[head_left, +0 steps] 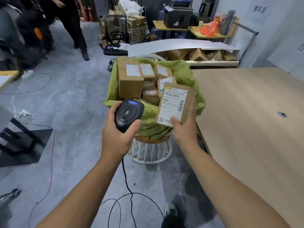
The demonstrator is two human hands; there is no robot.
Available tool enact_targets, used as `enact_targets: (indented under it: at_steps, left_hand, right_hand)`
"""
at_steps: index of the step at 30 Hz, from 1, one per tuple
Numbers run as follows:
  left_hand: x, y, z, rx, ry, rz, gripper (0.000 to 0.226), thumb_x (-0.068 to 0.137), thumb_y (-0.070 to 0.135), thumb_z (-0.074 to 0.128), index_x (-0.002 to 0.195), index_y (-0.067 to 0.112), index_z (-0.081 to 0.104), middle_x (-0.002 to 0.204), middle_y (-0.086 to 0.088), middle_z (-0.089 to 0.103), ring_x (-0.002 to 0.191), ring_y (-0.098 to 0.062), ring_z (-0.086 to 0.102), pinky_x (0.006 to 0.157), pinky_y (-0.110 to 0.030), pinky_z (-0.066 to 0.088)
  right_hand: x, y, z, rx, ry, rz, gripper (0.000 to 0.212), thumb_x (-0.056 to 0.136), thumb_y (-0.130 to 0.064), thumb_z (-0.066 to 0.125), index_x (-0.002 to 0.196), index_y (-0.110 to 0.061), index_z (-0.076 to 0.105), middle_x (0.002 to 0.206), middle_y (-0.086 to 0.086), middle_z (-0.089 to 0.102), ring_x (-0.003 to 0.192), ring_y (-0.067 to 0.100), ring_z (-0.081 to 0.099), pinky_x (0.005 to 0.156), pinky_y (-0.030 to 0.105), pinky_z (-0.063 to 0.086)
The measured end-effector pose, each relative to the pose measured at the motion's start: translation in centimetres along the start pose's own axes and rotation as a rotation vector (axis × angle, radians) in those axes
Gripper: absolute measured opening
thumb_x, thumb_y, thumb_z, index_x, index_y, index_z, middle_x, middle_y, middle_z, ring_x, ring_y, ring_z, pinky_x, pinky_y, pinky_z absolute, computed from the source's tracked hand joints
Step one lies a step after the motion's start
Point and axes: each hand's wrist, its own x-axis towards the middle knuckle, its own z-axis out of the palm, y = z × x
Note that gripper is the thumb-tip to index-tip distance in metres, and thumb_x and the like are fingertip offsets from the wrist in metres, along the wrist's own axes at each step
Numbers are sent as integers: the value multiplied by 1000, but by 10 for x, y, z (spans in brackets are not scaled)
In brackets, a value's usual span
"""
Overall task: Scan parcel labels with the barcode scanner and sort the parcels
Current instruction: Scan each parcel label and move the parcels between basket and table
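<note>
we grip two things beside a wooden table (246, 120), over a green-lined basket (184, 71) of boxes (130, 79): our right hand (185, 130) clasps a labelled parcel (174, 102), and our left hand (115, 137) wraps the barcode scanner (127, 114).

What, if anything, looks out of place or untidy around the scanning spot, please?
Loose cabling stands out: the black cord of the barcode scanner loops over the floor right by the person's shoe, and thin white wires sprawl across the floor to the left. The parcels in the green-lined basket lie tilted at mixed angles.
</note>
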Motion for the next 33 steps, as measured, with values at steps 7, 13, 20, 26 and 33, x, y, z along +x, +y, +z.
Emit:
enact_targets:
  at_steps: [7, 13, 20, 26, 33]
  left_hand:
    - [77, -16, 6, 29, 104, 13, 72, 73, 41, 77, 137, 31, 46, 114, 36, 59, 106, 12, 60, 86, -7, 44]
    - [143, -19, 25, 63, 219, 9, 71, 73, 35, 74, 138, 23, 48, 114, 29, 57, 98, 18, 58, 81, -1, 41]
    - [192, -38, 53, 84, 316, -43, 73, 73, 35, 74, 140, 22, 48, 115, 27, 58, 98, 17, 59, 81, -3, 42]
    - [215, -45, 77, 111, 329, -68, 74, 72, 34, 72, 140, 20, 48, 113, 27, 58, 95, 22, 57, 77, 1, 39]
    - [230, -54, 87, 116, 315, -98, 75, 73, 32, 73, 142, 17, 48, 119, 19, 62, 98, 15, 59, 80, -2, 42]
  right_hand:
    - [95, -2, 50, 43, -122, 14, 97, 97, -12, 61, 150, -58, -5, 164, -17, 19, 146, 13, 30, 120, 44, 31]
    - [176, 13, 95, 127, -325, 206, 98, 97, -5, 60, 155, -51, -5, 164, -8, 27, 146, 19, 35, 119, 44, 32]
    - [221, 47, 122, 80, -502, 370, 94, 99, -3, 57, 159, -40, -5, 162, -6, 28, 143, 19, 37, 114, 37, 33]
    - [229, 65, 140, -80, -584, 271, 94, 96, 0, 60, 160, -33, 0, 158, -5, 32, 142, 13, 33, 105, 21, 24]
    - [249, 76, 153, -271, -563, 227, 85, 99, -17, 60, 161, -33, 3, 169, -5, 2, 153, 22, 14, 121, 41, 21]
